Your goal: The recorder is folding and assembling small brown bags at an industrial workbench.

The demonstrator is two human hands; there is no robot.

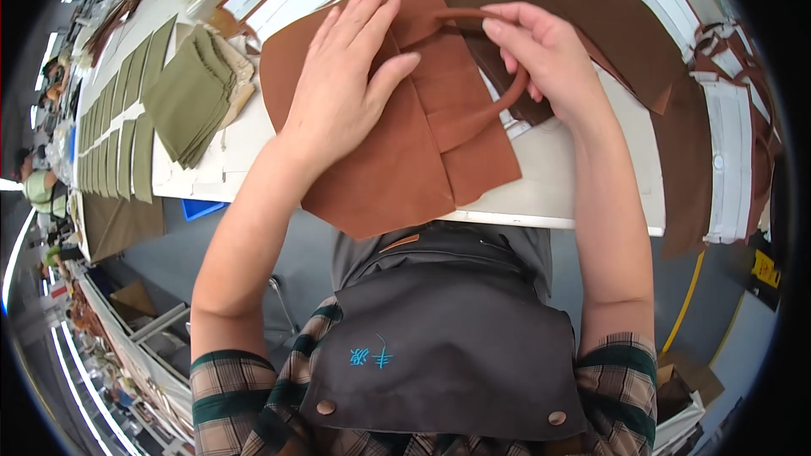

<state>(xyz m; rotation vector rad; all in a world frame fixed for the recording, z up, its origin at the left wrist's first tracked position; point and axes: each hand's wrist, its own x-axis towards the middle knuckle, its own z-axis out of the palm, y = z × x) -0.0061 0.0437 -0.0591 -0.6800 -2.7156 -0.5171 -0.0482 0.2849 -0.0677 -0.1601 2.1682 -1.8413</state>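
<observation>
A reddish-brown leather bag panel [372, 181] lies near the front edge of the table, with a seam running slantwise across it. My left hand [342, 89] rests flat on its left part, fingers stretched out and thumb spread. From the panel's right part loops a rolled leather handle [513, 95], its two ends running into the panel. My right hand [545, 51] pinches the far side of this loop between thumb and fingers; some fingertips are hidden behind it.
A stack of olive fabric pieces [190, 97] sits to the left, beside rows of olive strips [110, 156]. Dark brown sheets [583, 8] lie at the back right. White-and-brown bag parts with handles [731, 160] are at the far right. A blue bin [201, 209] shows below the table edge.
</observation>
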